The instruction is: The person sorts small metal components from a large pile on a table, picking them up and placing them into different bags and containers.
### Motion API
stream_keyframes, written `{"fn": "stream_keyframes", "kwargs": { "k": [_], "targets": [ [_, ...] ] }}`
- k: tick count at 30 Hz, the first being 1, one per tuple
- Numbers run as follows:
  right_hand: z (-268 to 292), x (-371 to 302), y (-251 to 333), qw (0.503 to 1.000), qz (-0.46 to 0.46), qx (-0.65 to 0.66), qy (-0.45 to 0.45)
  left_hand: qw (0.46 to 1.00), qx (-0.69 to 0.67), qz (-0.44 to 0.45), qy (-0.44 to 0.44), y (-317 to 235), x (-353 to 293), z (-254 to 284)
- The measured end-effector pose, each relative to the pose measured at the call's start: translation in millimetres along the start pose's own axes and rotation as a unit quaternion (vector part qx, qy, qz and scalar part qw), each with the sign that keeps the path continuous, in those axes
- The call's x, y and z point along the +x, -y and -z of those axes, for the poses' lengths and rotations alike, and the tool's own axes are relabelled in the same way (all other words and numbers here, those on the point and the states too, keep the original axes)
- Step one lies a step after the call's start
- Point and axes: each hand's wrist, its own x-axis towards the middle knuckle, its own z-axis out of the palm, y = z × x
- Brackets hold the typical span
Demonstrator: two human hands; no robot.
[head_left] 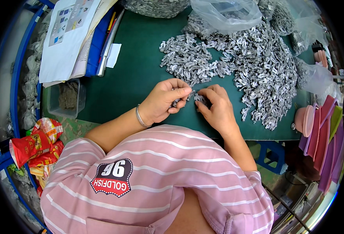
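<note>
A large pile of small grey curved metal pieces [263, 64] lies on the right of the green table. It runs into a smaller heap of the same pieces [185, 56] just beyond my hands. My left hand [166, 100], with a bangle on its wrist, is closed, thumb against the fingers, and some of the metal pieces show under its curled fingers. Close beside it, my right hand [220, 109] curls around several more of these pieces, visible between thumb and fingers. The two hands nearly meet at the fingertips, just above the table's near side.
Clear plastic bags [230, 15] with metal pieces stand at the back. Papers [62, 43] and a blue folder [98, 43] lie at the left, above a clear plastic tub [80, 99]. Red snack packets [39, 142] are beside a blue rack. Pink and purple strips [324, 136] hang at the right.
</note>
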Motion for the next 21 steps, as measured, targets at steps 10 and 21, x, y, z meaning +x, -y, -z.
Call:
{"fn": "stream_keyframes", "kwargs": {
  "k": [10,21],
  "targets": [
    [3,4,-7,0.984,0.013,0.177,-0.011,1.000,0.026,-0.002,0.003,2,-3,-1],
    [1,-3,12,0.946,0.038,0.300,-0.113,0.998,0.069,0.001,0.005,3,1,-3]
  ]
}}
